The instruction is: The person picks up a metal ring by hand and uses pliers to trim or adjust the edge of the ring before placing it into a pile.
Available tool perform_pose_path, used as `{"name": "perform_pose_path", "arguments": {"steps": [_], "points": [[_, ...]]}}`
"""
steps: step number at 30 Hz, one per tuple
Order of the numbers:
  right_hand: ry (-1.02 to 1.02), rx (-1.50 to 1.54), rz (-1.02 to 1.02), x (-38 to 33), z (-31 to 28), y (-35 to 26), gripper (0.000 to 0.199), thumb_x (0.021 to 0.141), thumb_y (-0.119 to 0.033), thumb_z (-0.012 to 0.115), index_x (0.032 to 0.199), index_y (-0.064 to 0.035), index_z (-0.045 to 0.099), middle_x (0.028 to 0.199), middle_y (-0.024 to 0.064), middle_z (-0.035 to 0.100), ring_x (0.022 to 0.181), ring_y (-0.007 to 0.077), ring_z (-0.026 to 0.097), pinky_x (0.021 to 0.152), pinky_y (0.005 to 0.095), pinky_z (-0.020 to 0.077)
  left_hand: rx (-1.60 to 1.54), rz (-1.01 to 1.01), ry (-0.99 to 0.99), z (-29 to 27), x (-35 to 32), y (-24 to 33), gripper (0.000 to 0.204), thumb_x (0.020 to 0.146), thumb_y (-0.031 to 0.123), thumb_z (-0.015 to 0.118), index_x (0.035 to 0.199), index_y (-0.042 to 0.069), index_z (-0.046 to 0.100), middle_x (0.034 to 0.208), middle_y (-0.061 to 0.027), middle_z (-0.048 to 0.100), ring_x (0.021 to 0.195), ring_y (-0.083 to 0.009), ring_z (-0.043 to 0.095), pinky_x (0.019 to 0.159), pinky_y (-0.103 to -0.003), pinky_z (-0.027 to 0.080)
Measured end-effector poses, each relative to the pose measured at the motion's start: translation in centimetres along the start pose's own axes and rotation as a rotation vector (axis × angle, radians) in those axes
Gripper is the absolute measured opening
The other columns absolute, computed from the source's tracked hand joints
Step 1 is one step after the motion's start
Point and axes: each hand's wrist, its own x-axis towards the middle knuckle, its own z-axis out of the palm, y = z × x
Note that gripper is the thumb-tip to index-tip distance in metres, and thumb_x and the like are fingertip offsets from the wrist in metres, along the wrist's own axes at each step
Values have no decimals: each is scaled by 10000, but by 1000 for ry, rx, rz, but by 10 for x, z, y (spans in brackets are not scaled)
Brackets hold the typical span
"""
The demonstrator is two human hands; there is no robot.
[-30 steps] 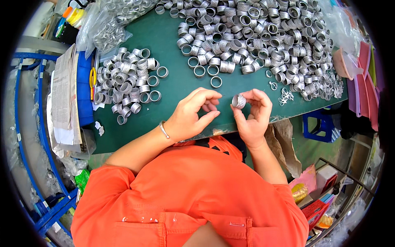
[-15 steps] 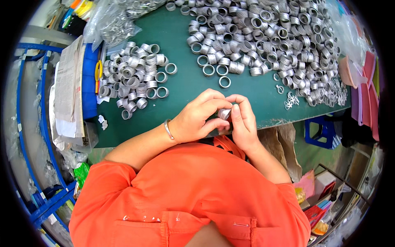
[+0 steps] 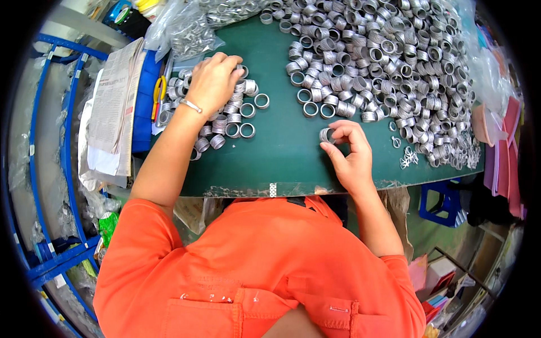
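My left hand (image 3: 214, 81), with a bracelet at its wrist, lies over the smaller pile of grey metal rings (image 3: 234, 107) on the left of the green table. Its fingers bend down at the pile's far side, and their tips are hidden, so I cannot tell whether they hold a ring. Near the table's front edge, my right hand (image 3: 350, 149) pinches a short, ridged grey metal ring (image 3: 325, 135) between thumb and fingers. The ring's open end faces left.
A large heap of similar rings (image 3: 389, 62) spreads across the back right of the green table (image 3: 270, 152). Small white pieces (image 3: 408, 158) lie at its near edge. Yellow-handled scissors (image 3: 159, 93) stand beside a blue bin (image 3: 145, 101). Clear plastic bags (image 3: 191, 34) lie at the back left.
My hands were together around a ring at the table's front edge. Now they are apart: the left has gone over to the smaller pile, while the right keeps a ring near the front.
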Motion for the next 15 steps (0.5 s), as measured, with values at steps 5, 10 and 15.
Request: {"name": "perform_pose_path", "arguments": {"steps": [5, 10, 15], "points": [[20, 494, -3, -15, 4, -1, 431, 750, 144, 625, 1095, -33, 438, 1127, 126, 526, 1032, 186, 547, 894, 318, 467, 7, 89, -34, 2, 7, -3, 178, 856, 185, 609, 943, 34, 647, 936, -124, 624, 869, -325, 605, 770, -400, 478], [22, 795, 59, -20, 3, -4, 503, 758, 149, 632, 1165, -34, 401, 1119, 143, 531, 1049, 223, 569, 893, 348, 492, -21, 74, -76, -2, 10, -1, 185, 855, 180, 618, 944, 20, 643, 932, -128, 622, 849, -327, 609, 751, -395, 482], [-63, 1197, 446, -19, -8, -7, 281, 939, -115, 518, 1189, -32, 419, 1041, 161, 574, 903, 255, 636, 787, 375, 548, -86, 141, 153, 1, 4, 16, 218, 809, 73, 652, 1018, 21, 618, 1050, -168, 580, 995, -342, 562, 845, -380, 463]]}}
